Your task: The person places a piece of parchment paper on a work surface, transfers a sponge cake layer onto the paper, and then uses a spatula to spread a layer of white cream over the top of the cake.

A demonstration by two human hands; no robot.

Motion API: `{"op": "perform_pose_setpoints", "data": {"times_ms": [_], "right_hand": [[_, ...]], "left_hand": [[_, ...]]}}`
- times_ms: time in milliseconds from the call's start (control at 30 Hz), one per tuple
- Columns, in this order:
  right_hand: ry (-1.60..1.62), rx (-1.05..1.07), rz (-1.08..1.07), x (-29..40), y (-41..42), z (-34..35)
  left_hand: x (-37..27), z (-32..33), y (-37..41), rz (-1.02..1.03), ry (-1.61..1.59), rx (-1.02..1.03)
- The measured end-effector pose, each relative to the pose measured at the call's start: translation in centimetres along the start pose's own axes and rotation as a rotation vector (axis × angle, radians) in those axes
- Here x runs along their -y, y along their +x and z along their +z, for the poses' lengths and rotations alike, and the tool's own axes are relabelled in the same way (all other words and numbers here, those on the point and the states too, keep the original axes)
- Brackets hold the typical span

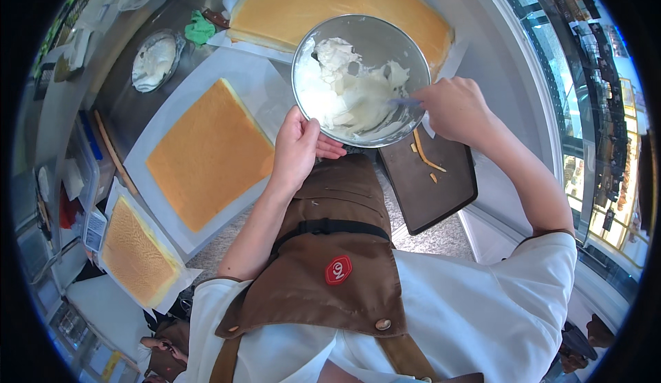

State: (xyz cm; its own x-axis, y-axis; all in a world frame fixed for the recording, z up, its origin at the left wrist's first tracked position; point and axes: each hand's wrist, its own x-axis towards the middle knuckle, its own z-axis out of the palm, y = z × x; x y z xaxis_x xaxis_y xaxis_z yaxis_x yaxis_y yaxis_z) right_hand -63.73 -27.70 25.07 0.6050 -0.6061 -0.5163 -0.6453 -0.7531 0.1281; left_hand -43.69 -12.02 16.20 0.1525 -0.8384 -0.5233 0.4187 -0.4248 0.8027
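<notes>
A steel mixing bowl (384,31) is held up in front of me, tilted so its inside faces me. White cream (335,91) lies in heaps and smears across its bottom and wall. My left hand (304,140) grips the rim at the lower left, thumb at the edge and fingers underneath. In my right hand (454,106), at the bowl's right side, is a spatula (405,102) with a bluish part showing; its end is blurred in the cream. Below left, a rectangular sponge cake sheet (211,155) rests on white baking paper (155,119).
A larger cake sheet (330,0) lies beyond the bowl, a smaller one (137,254) at lower left. A dark tray (434,192) holds cake scraps. A cream container (155,62), green cloth (199,29) and wooden stick (114,150) are at left. Another person (168,349) is at lower left.
</notes>
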Motion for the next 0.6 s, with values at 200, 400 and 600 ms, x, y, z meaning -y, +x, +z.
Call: {"op": "perform_pose_setpoints", "data": {"times_ms": [200, 400, 600], "right_hand": [[-0.015, -0.236, 0.068, 0.9, -2.7, -3.0], [0.263, 0.04, 0.005, 2.1, -1.3, 0.7], [0.562, -0.033, -0.006, 3.7, -1.7, -1.0]], "left_hand": [[0.1, -0.3, 0.1, -0.004, -0.022, 0.003], [0.3, -0.1, 0.1, 0.008, -0.044, -0.001], [0.2, -0.4, -0.1, 0.016, -0.057, 0.014]]}}
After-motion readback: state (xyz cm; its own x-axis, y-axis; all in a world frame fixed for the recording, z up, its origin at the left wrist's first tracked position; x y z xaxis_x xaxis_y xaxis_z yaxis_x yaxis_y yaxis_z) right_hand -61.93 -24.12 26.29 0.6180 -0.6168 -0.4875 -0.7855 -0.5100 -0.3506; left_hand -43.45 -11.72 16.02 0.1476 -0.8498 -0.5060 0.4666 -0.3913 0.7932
